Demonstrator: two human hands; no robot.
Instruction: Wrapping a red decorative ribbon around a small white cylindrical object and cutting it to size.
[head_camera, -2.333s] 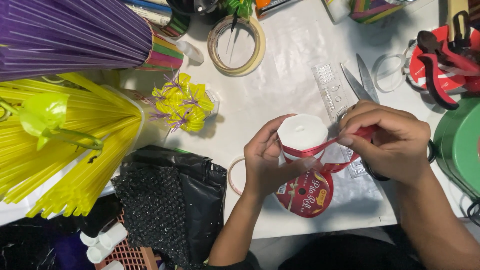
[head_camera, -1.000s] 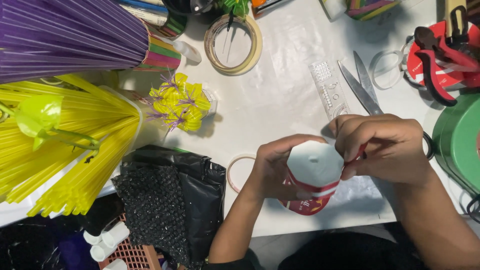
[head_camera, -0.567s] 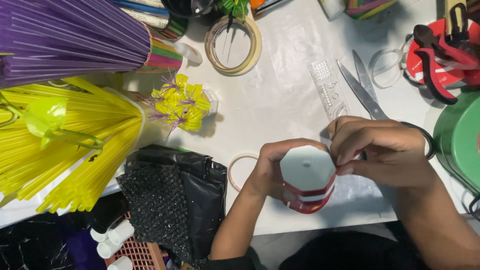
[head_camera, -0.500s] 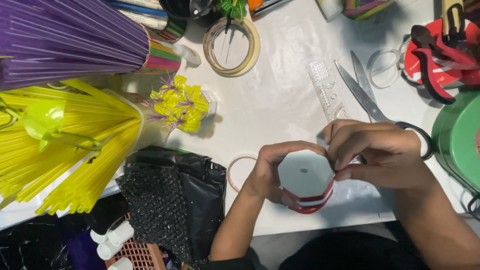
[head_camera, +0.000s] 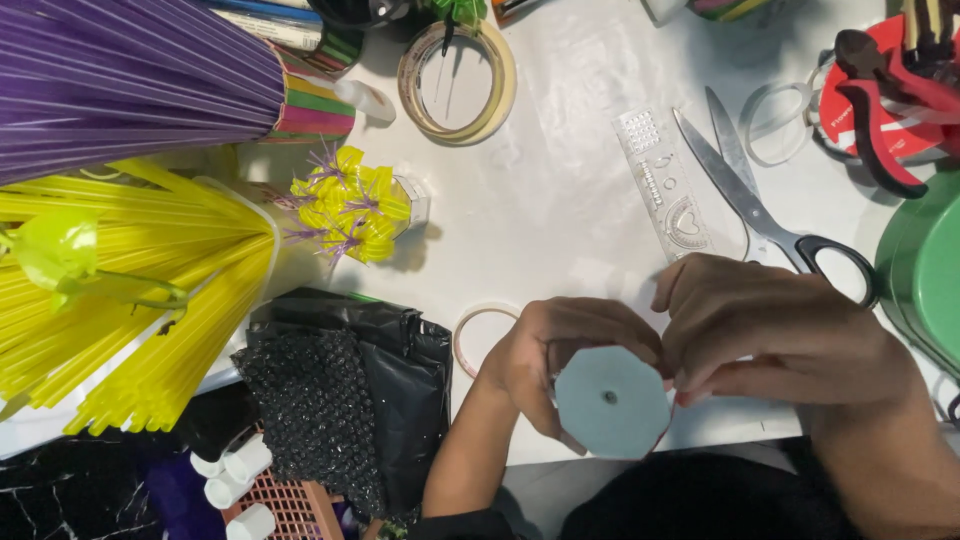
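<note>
Fingers of my left hand (head_camera: 545, 365) wrap around a pale octagonal spool (head_camera: 611, 402), gripping it from the side so its flat end with the small centre hole faces up at me. My right hand (head_camera: 775, 340) closes on the spool's other side, fingertips pinched at its rim, probably to steady it; a sliver of red shows at the lower edge. The spool hangs just above the near edge of the white tabletop (head_camera: 560, 190). Beyond the spool lie a clear ruler (head_camera: 665, 185) and scissors (head_camera: 755, 205). Left of the spool sit a thin tape ring (head_camera: 478, 335) and a black bag (head_camera: 370, 385). Farther left of it stand yellow straws (head_camera: 130, 290).
</note>
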